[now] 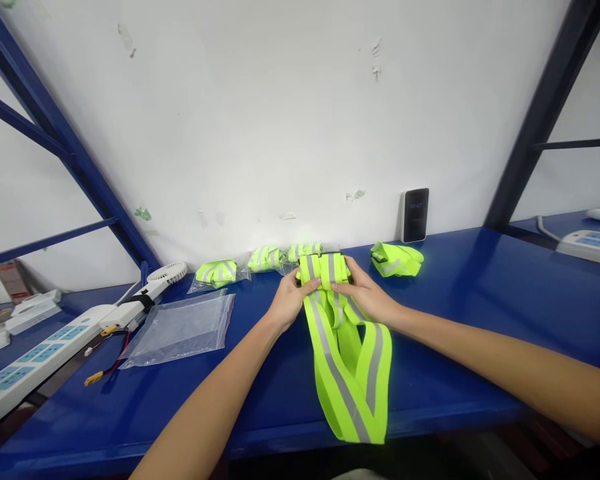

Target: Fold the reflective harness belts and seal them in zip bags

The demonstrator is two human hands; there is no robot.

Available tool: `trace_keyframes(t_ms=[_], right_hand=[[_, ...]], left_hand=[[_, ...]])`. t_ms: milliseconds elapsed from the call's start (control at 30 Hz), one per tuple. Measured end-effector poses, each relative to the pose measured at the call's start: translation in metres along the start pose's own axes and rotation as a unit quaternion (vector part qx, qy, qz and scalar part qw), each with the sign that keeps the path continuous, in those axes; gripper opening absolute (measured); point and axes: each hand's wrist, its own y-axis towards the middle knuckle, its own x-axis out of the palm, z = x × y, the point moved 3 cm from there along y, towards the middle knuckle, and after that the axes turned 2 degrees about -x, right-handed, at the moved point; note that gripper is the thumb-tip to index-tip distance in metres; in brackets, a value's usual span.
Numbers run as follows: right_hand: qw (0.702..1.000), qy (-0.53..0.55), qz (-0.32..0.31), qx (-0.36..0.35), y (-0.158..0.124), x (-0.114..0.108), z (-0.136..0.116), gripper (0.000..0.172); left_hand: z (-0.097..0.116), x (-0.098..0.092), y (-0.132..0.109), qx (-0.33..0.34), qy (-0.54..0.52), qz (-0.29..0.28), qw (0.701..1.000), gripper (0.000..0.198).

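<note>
A neon yellow reflective strap vest (350,373) with grey stripes lies on the blue bench (480,313), its loops trailing over the front edge. Its far end is folded into a bundle. My left hand (290,299) pinches the left side of that bundle, fingers closed on the fabric. My right hand (363,290) grips the right side, thumb on top. Both forearms reach in from the bottom of the view.
Clear zip bags (183,328) lie left of my hands. Bagged folded vests (217,273) and a loose folded vest (396,259) sit by the wall. A phone (415,215) leans on the wall. Power strips (40,353) and a small fan (167,272) lie at left.
</note>
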Motion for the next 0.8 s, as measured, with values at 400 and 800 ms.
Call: trace_keyframes(t_ms=[400,800], right_hand=[[0.984,0.133,0.010,0.117,-0.007,0.006,-0.009,0.033],[0.994,0.069,0.063,0.049,0.001,-0.004,-0.017,0.028]], left_hand=[[0.009,0.003,-0.007,0.027,0.067,-0.022,0.997,0.043],[0.002,0.014,-0.005,-0.010,0.030,-0.027,0.999,0.051]])
